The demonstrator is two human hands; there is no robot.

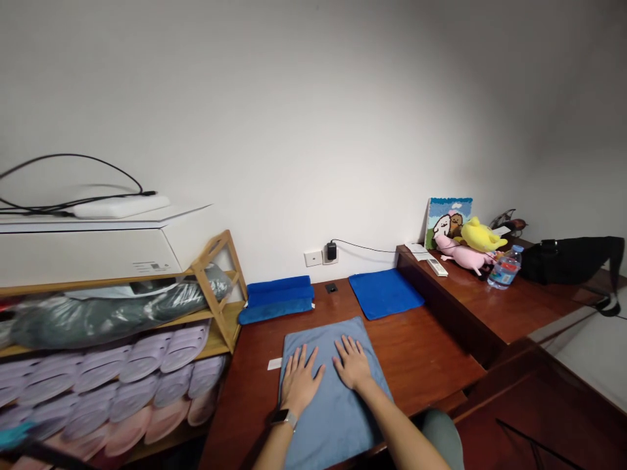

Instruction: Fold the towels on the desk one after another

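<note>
A grey-blue cloth (337, 418) lies flat on the brown wooden desk, its near end reaching the desk's front edge. My left hand (300, 382) rests palm down on its left part, fingers spread; a watch sits on that wrist. Flat on the cloth's upper right part is my right hand (353, 363), its fingers also apart. A small white tag (275, 363) sticks out at the cloth's left edge. Beyond the hands are a folded stack of blue cloths (279, 297) at the back left and a single bright blue cloth (386, 294) at the back right.
On the left stands a wooden rack (215, 294) with several slippers (142, 359) and a white box (93, 251) on top. To the right, a raised ledge holds plush toys (463, 253), a water bottle (505, 267), a remote (437, 267) and a black bag (563, 258). A charger (332, 250) is plugged into the wall.
</note>
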